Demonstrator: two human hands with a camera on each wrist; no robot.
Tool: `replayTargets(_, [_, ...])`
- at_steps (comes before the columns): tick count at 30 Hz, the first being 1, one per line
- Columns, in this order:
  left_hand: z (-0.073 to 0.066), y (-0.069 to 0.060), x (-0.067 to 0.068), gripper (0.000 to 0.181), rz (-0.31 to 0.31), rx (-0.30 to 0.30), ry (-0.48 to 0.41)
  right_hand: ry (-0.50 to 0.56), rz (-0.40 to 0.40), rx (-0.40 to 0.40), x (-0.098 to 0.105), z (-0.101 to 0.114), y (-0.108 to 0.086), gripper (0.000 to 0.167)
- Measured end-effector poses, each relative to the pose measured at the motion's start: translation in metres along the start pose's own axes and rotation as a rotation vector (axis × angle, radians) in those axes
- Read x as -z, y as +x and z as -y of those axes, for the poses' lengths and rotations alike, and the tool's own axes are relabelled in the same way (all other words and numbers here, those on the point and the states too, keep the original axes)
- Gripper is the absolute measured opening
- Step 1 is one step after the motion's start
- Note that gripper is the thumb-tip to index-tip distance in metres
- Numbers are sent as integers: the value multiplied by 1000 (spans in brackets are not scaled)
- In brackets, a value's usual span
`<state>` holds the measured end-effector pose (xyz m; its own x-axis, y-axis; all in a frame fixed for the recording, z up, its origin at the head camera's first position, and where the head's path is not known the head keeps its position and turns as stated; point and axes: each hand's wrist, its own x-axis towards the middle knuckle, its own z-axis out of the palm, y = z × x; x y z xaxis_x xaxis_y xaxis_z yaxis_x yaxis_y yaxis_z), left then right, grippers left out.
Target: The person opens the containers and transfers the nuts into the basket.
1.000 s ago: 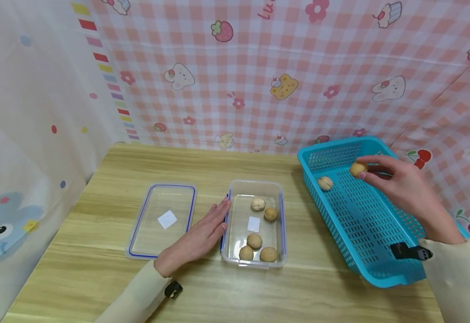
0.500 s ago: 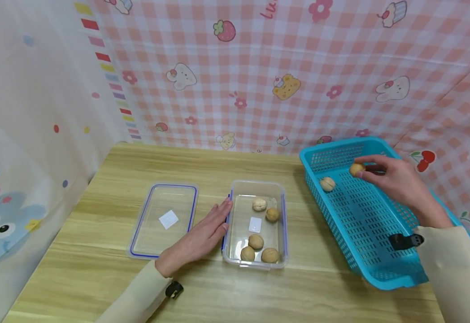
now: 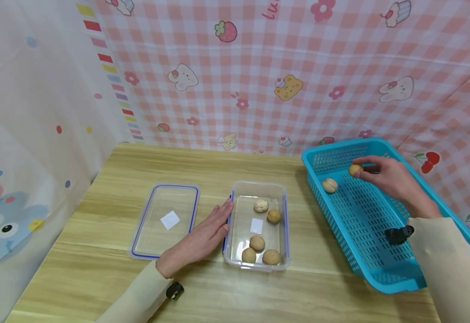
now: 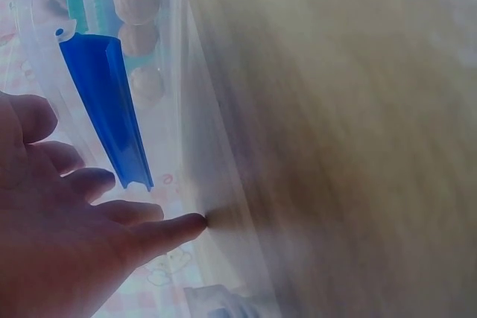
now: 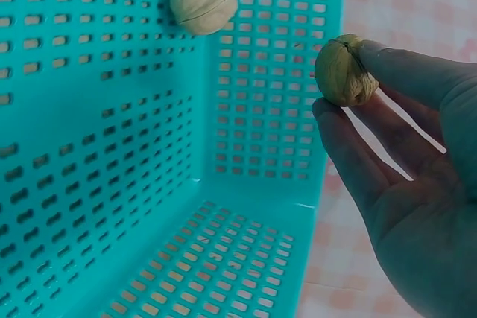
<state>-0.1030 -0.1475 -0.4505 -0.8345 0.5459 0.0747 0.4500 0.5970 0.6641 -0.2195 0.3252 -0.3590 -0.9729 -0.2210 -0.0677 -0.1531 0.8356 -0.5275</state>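
Over the far end of the blue basket (image 3: 340, 233), my right hand (image 3: 396, 181) pinches a walnut (image 3: 355, 170) between thumb and fingertips. The right wrist view shows that walnut (image 5: 344, 72) above the basket's rim. One paler walnut (image 3: 329, 185) lies in the basket by its left wall. My left hand (image 3: 198, 240) has its fingers straight, fingertips against the left side of a clear plastic box (image 3: 257, 265). Several walnuts (image 3: 257, 243) and a small white packet (image 3: 256, 226) are in the box. A blue clasp (image 4: 112, 109) hangs on the box side near the left fingers (image 4: 141, 214).
A clear lid (image 3: 143, 233) with a blue seal and a white square label (image 3: 170, 220) lies flat on the wooden table (image 3: 97, 251), left of the box. A pink checked cloth (image 3: 251, 67) hangs behind the table.
The right hand, with the walnut in its fingertips, has shifted slightly left, and its wrist has moved up and left. The left hand stays against the box. The head view has turned slightly.
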Motion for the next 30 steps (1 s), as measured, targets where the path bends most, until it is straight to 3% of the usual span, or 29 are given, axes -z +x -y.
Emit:
replayTargets(14, [-1,-2,-2,57,-14,-13,-4,-21,87,-49,-7,-12,14,54])
replayTargets(30, [-1,-2,-1,57,-20,18,-18,14,153,-26,-23,-28,24,48])
